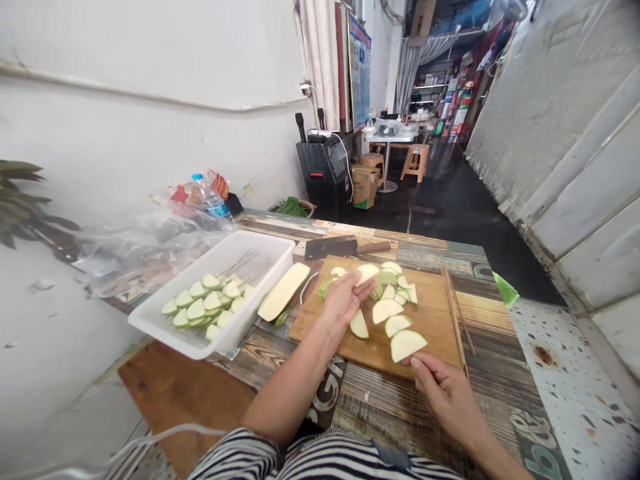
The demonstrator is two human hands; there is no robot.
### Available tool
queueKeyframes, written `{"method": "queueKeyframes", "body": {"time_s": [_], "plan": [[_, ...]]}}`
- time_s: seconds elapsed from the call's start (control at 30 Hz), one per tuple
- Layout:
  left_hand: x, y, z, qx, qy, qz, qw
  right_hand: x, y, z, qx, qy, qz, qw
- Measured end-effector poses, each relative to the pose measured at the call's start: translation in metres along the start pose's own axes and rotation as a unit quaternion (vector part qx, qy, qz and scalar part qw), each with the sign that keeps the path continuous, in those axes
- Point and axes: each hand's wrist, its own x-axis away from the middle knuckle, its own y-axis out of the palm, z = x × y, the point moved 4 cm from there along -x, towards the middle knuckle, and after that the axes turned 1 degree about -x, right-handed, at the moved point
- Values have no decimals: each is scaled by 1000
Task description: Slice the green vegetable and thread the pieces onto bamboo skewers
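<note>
My right hand (445,390) is closed at the near end of a skewer of zucchini slices (409,345). Three half-moon pieces line up on it, pale inside with green rind; the stick itself is mostly hidden. Over the far side of the wooden cutting board (345,350), my left hand (345,297) pinches a single zucchini slice (368,272). More loose slices (393,280) lie beyond and around that hand, and one slice (359,325) rests just below it. Thin bamboo skewers (454,313) lie along the board's right edge.
Left of the board, a white plastic tray (150,325) holds several filled skewers. Half a zucchini (284,291) lies between tray and board. A cleaver (330,247) sits behind the board. Plastic bags (150,247) and a water bottle (213,197) stand against the wall.
</note>
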Motion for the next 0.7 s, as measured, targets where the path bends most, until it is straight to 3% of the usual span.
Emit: {"method": "queueKeyframes", "body": {"time_s": [0.7], "plan": [[0, -1, -1, -9, 5, -4, 1000, 1, 0, -3, 0, 1, 0, 1000]]}}
